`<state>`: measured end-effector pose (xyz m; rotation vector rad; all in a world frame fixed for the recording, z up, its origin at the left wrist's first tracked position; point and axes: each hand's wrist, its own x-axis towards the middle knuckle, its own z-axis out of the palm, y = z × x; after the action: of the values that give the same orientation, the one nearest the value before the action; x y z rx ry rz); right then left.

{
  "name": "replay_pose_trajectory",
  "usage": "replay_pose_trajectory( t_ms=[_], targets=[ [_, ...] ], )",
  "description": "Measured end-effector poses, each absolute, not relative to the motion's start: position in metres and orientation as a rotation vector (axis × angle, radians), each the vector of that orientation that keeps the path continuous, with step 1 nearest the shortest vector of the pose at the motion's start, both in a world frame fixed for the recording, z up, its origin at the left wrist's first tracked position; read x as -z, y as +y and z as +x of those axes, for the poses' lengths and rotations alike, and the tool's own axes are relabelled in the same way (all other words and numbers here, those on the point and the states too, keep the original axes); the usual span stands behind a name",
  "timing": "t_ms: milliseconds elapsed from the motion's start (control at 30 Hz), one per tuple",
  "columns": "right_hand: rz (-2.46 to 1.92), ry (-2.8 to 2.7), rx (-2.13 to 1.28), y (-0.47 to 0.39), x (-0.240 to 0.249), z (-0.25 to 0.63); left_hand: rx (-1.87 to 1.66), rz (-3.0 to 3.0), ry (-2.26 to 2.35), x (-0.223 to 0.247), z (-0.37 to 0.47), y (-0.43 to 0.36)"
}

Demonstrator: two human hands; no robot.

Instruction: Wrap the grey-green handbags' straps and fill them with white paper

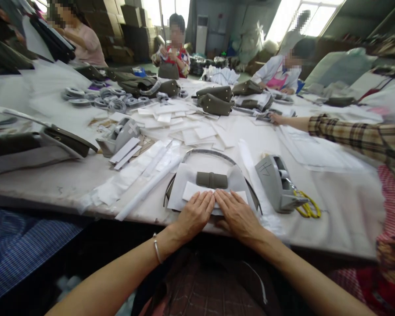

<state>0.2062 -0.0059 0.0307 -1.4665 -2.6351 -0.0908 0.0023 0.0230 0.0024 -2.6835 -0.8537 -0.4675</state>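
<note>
Both hands lie flat, side by side, on a folded white sheet [191,189] at the table's front edge. My left hand [197,210] has its fingers stretched out, and my right hand [235,210] presses beside it with the fingertips nearly meeting. Under the sheet is a bag covered with white paper [177,184]. Its olive-grey flap or strap piece [212,180] shows just beyond my fingertips. A wrapped handle [213,152] arches away at the back of the bag. Much of the bag's body is hidden by the paper and my hands.
A grey tape dispenser [273,184] with yellow-handled scissors [307,205] stands at right, another dispenser [121,136] at left. White pads [197,129], tape-like rolls [108,100] and olive bags [215,101] lie beyond. A co-worker's plaid sleeve [349,131] reaches in from the right.
</note>
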Motion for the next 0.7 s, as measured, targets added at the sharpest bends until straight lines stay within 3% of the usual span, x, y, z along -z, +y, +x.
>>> replay_pose_trajectory(
  t_ms=[433, 700],
  targets=[
    [-1.547, -2.492, 0.405, 0.002, -0.018, 0.192, 0.558, -2.589, -0.952, -0.001, 0.018, 0.024],
    [-1.462, -2.419, 0.31, 0.004, -0.022, 0.193, 0.678, -2.53, -0.918, 0.003, 0.021, 0.027]
  ],
)
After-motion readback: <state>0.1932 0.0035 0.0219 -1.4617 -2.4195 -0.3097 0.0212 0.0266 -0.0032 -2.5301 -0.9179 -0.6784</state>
